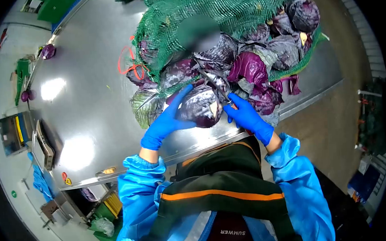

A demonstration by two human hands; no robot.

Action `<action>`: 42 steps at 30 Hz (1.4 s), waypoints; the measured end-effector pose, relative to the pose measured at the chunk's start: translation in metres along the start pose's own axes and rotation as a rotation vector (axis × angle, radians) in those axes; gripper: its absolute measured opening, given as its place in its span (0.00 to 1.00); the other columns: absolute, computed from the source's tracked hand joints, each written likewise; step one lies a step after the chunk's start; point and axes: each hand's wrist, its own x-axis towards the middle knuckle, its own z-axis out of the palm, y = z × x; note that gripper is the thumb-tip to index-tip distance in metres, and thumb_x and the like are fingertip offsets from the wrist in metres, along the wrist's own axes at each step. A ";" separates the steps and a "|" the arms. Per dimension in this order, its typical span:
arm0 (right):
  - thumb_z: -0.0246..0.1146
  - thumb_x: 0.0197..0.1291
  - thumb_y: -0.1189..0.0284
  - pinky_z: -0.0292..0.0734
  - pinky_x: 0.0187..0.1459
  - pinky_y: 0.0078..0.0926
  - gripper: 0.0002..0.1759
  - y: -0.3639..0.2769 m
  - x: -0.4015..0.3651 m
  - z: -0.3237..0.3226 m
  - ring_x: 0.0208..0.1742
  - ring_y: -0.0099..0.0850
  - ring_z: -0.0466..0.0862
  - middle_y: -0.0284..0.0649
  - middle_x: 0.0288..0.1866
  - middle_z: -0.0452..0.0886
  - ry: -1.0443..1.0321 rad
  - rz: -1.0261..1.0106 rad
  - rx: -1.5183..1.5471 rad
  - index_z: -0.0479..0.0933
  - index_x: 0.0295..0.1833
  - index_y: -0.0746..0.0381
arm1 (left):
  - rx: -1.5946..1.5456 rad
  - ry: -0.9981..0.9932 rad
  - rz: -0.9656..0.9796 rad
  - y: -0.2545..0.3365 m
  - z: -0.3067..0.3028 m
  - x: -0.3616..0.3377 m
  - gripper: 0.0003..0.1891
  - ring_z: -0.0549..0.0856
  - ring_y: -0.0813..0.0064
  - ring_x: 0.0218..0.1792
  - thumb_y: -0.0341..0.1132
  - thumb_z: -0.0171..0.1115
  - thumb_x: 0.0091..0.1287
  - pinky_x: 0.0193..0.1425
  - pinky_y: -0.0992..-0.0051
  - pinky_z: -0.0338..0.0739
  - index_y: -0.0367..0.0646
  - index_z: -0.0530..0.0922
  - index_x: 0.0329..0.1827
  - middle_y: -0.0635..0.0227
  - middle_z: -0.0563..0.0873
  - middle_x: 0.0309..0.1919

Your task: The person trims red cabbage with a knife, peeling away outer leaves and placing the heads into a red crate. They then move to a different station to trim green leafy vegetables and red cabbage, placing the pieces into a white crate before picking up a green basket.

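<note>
Both gloved hands meet at the near edge of the steel table (90,104); from my seat the left hand (164,122) is wrapped round one red cabbage (201,109), bracing it, I judge, against rolling, clear of the pile (251,64) spilling from the green net (221,8), while the right hand (245,115) is closed on a knife (217,87) angled over that head

We're in bright blue gloves (162,126) on the left hand (168,121) and right hand (244,114), shiny blue sleeves (137,185) with gathered cuffs, and a dark apron (218,176) with an orange stripe (222,194).
</note>
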 end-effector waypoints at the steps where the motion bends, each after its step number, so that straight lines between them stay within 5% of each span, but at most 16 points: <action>1: 0.57 0.61 0.64 0.70 0.20 0.21 0.27 0.004 -0.003 0.004 0.21 0.22 0.77 0.36 0.23 0.76 0.036 -0.064 -0.060 0.65 0.64 0.61 | 0.069 -0.016 0.046 0.008 0.003 0.000 0.48 0.59 0.67 0.70 0.31 0.73 0.45 0.73 0.70 0.50 0.43 0.55 0.72 0.61 0.60 0.69; 2: 0.58 0.61 0.62 0.69 0.18 0.19 0.23 0.027 0.006 0.017 0.19 0.22 0.76 0.36 0.22 0.76 0.094 -0.285 0.042 0.69 0.60 0.61 | 0.144 0.005 0.034 0.004 0.009 0.001 0.45 0.61 0.67 0.68 0.32 0.72 0.48 0.71 0.70 0.54 0.42 0.57 0.70 0.60 0.63 0.68; 7: 0.58 0.63 0.61 0.65 0.15 0.17 0.19 -0.009 -0.001 0.017 0.17 0.22 0.75 0.36 0.20 0.75 0.331 -0.047 0.505 0.71 0.55 0.59 | 0.112 0.388 -0.107 -0.048 0.021 -0.019 0.29 0.76 0.68 0.56 0.34 0.66 0.57 0.59 0.72 0.70 0.45 0.68 0.63 0.60 0.76 0.56; 9: 0.62 0.60 0.63 0.71 0.23 0.20 0.22 -0.005 -0.020 0.033 0.23 0.24 0.78 0.36 0.24 0.76 0.233 -0.050 0.194 0.70 0.58 0.58 | 0.033 0.492 -0.170 -0.062 0.023 -0.028 0.27 0.77 0.69 0.56 0.33 0.63 0.59 0.59 0.73 0.70 0.44 0.68 0.63 0.59 0.77 0.56; 11: 0.69 0.52 0.65 0.72 0.52 0.27 0.33 0.035 -0.018 0.061 0.49 0.34 0.78 0.42 0.51 0.75 0.288 -0.475 -0.283 0.67 0.64 0.55 | 0.008 0.637 -0.069 -0.098 0.018 -0.031 0.29 0.74 0.65 0.58 0.32 0.64 0.58 0.62 0.69 0.67 0.43 0.67 0.64 0.56 0.75 0.57; 13: 0.69 0.52 0.65 0.71 0.54 0.28 0.34 0.022 -0.019 0.072 0.55 0.39 0.76 0.45 0.58 0.71 0.237 -0.289 -0.297 0.66 0.64 0.56 | 0.411 0.888 0.109 -0.066 0.024 -0.042 0.32 0.71 0.58 0.59 0.31 0.65 0.55 0.65 0.66 0.64 0.42 0.66 0.65 0.54 0.72 0.59; 15: 0.69 0.52 0.64 0.72 0.49 0.29 0.33 0.032 -0.001 0.076 0.48 0.38 0.78 0.44 0.52 0.75 0.321 -0.490 -0.244 0.67 0.64 0.55 | 0.678 0.558 0.295 -0.025 0.023 -0.069 0.31 0.67 0.55 0.62 0.33 0.68 0.53 0.66 0.63 0.62 0.48 0.71 0.63 0.56 0.68 0.62; 17: 0.67 0.54 0.63 0.73 0.48 0.29 0.33 0.012 0.007 0.071 0.46 0.37 0.78 0.45 0.50 0.77 0.246 -0.310 -0.290 0.66 0.65 0.57 | 0.934 0.093 0.227 -0.009 0.036 -0.090 0.30 0.67 0.54 0.62 0.37 0.69 0.51 0.67 0.59 0.58 0.55 0.74 0.60 0.59 0.68 0.63; 19: 0.62 0.60 0.62 0.74 0.44 0.25 0.29 0.003 0.015 0.067 0.43 0.29 0.78 0.42 0.50 0.78 0.285 -0.442 -0.167 0.65 0.64 0.60 | 1.052 0.143 0.262 -0.027 0.042 -0.089 0.31 0.66 0.55 0.62 0.40 0.70 0.49 0.67 0.57 0.56 0.58 0.74 0.60 0.62 0.68 0.63; 22: 0.55 0.66 0.66 0.71 0.45 0.20 0.24 -0.029 -0.024 0.052 0.42 0.20 0.76 0.37 0.49 0.78 0.236 -0.285 0.228 0.65 0.65 0.59 | 1.061 0.300 0.260 -0.034 0.039 -0.077 0.34 0.69 0.55 0.60 0.42 0.72 0.45 0.64 0.58 0.60 0.53 0.73 0.59 0.59 0.70 0.60; 26: 0.53 0.65 0.72 0.70 0.42 0.24 0.21 -0.001 -0.051 0.051 0.36 0.29 0.74 0.40 0.36 0.72 0.217 -0.368 -0.140 0.69 0.64 0.57 | 0.831 0.526 0.228 -0.035 0.034 -0.069 0.38 0.72 0.53 0.56 0.40 0.76 0.43 0.60 0.61 0.66 0.42 0.69 0.60 0.54 0.72 0.55; 29: 0.54 0.64 0.72 0.73 0.43 0.29 0.21 -0.007 -0.050 0.068 0.42 0.38 0.79 0.46 0.41 0.75 0.210 -0.503 -0.303 0.70 0.63 0.50 | 0.773 0.681 0.202 -0.044 0.045 -0.059 0.41 0.73 0.51 0.54 0.46 0.77 0.41 0.57 0.59 0.69 0.38 0.69 0.57 0.50 0.73 0.54; 35: 0.52 0.65 0.68 0.74 0.46 0.31 0.23 -0.021 -0.008 0.074 0.43 0.44 0.78 0.49 0.44 0.76 0.141 -0.600 -0.652 0.67 0.66 0.46 | 0.728 0.673 0.262 -0.053 0.042 -0.056 0.40 0.73 0.52 0.54 0.44 0.77 0.42 0.58 0.59 0.68 0.39 0.68 0.59 0.52 0.73 0.55; 37: 0.50 0.66 0.65 0.73 0.51 0.36 0.21 -0.045 0.009 0.059 0.54 0.47 0.76 0.49 0.53 0.76 0.107 -0.262 -0.694 0.68 0.64 0.48 | 0.717 0.649 0.302 -0.058 0.039 -0.053 0.39 0.73 0.53 0.55 0.43 0.77 0.43 0.59 0.59 0.67 0.40 0.69 0.59 0.53 0.73 0.56; 40: 0.50 0.67 0.63 0.71 0.54 0.34 0.20 -0.027 0.044 0.047 0.57 0.44 0.76 0.49 0.57 0.75 0.158 -0.420 -0.548 0.69 0.63 0.50 | 0.710 0.575 0.319 -0.055 0.030 -0.052 0.38 0.70 0.54 0.59 0.41 0.77 0.43 0.61 0.61 0.66 0.43 0.69 0.60 0.55 0.72 0.58; 42: 0.53 0.65 0.62 0.72 0.50 0.32 0.20 -0.021 0.049 0.049 0.49 0.41 0.79 0.47 0.50 0.78 0.195 -0.394 -0.551 0.70 0.62 0.52 | 0.690 0.529 0.293 -0.052 0.030 -0.061 0.39 0.70 0.55 0.60 0.38 0.77 0.43 0.64 0.62 0.65 0.43 0.69 0.61 0.56 0.71 0.59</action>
